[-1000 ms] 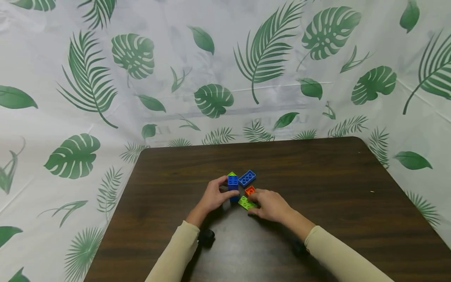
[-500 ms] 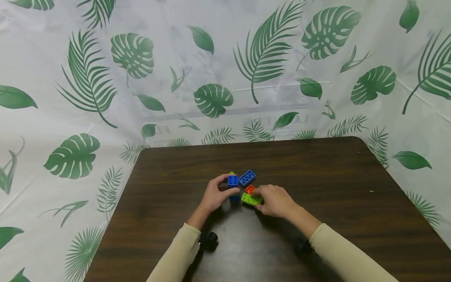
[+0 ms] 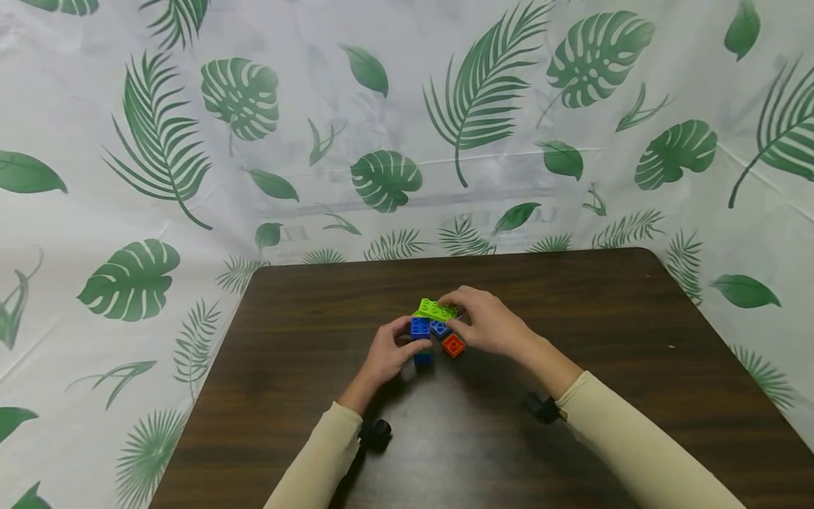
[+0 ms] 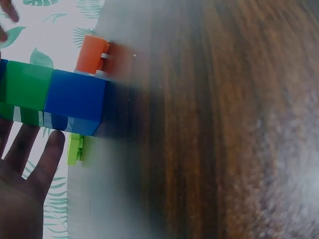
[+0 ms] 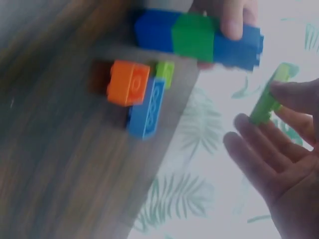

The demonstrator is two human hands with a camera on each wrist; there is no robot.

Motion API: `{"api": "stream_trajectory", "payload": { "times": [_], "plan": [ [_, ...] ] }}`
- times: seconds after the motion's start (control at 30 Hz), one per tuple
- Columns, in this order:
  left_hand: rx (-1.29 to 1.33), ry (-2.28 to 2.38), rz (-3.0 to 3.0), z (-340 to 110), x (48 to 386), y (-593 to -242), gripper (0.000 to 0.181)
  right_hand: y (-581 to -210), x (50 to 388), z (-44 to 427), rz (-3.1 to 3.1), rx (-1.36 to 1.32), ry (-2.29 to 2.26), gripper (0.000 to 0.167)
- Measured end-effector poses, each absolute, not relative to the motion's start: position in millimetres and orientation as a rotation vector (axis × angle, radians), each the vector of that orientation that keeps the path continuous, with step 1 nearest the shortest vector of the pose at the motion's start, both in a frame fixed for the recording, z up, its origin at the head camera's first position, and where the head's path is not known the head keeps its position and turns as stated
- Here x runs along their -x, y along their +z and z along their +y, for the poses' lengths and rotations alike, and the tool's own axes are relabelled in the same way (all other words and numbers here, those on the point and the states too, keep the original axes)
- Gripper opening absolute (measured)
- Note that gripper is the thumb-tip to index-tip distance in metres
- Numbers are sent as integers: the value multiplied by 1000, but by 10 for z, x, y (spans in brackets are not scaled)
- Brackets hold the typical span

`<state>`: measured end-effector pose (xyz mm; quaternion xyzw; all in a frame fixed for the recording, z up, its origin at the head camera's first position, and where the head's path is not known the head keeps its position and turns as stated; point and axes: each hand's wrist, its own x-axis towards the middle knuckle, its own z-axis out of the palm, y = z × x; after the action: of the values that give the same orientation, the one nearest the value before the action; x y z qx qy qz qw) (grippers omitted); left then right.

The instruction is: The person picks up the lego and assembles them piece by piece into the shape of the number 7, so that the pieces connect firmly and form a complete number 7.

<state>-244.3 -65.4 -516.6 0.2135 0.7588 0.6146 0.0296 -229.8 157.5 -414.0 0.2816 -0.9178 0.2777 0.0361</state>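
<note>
A tower of blue, green and blue toy building blocks [image 3: 420,328] stands upright on the table, and my left hand [image 3: 384,355] grips it between thumb and fingers. In the right wrist view the tower's green middle block [image 5: 193,37] shows plainly. My right hand [image 3: 488,322] pinches a flat lime green brick [image 3: 435,309], raised above the table just behind and to the right of the tower. Below it lie a blue brick [image 3: 439,329], partly covered, and an orange block [image 3: 453,345]. A second lime brick [image 5: 165,73] lies by the blue one.
The dark wood table [image 3: 318,304] reaches back to a white sheet with green leaves [image 3: 384,180]. Black wrist-worn devices [image 3: 376,435] sit below both forearms.
My right hand has picked up the flat lime brick from beside the orange block and carried it up and back, over the blue brick. My left hand has stayed on the tower.
</note>
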Motion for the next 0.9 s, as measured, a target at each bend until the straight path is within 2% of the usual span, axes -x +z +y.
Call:
{"api": "stream_trajectory", "payload": {
  "times": [0.27,0.57,0.9],
  "plan": [
    [-713,1926,2295,-656,2447,-5197,37,-4262,2331,1256,-2707,-976,857,37],
    [-751,1945,2276,-667,2434,-5222,36,-4335,2328,1233,-2706,-987,863,34],
    [-745,1932,2244,-678,2277,-4954,34,-4335,2305,1250,-2714,-941,896,35]
  ]
}}
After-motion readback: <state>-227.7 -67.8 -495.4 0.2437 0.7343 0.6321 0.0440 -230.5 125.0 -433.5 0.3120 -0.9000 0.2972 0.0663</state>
